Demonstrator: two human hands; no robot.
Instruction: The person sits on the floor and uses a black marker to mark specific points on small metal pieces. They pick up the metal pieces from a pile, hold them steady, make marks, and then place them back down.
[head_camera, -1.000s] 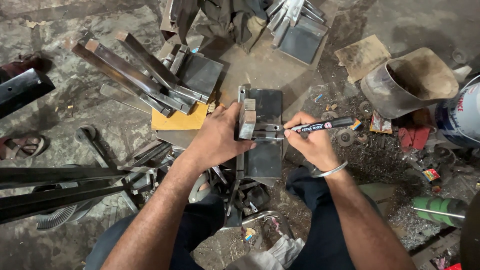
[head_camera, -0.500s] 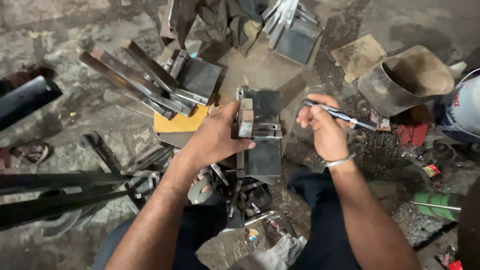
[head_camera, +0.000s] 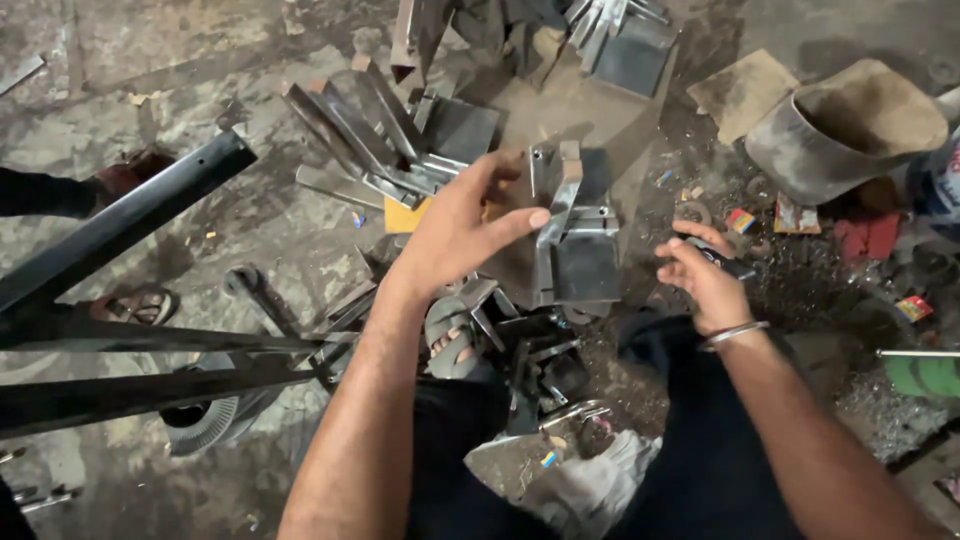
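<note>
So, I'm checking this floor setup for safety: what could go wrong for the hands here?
The left hand has its fingertips on the cut edges of an upright metal bracket, so a slip might nick them. The piled angle pieces lean loosely beside it and could slide. The right hand grips a marker low over gritty scrap.

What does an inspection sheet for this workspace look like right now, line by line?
Surface: stained, gritty concrete floor.
Job's things: dark flat steel plate with an upright metal bracket on it; black marker.
Clutter: cut angle-iron pieces; long dark steel bars; worn round bucket; yellow card.
Grippers: left hand open, fingertips at the bracket; right hand closed on the marker.
Cables: nothing seen.
Surroundings: sandalled foot at left; metal scraps and bits of litter.
</note>
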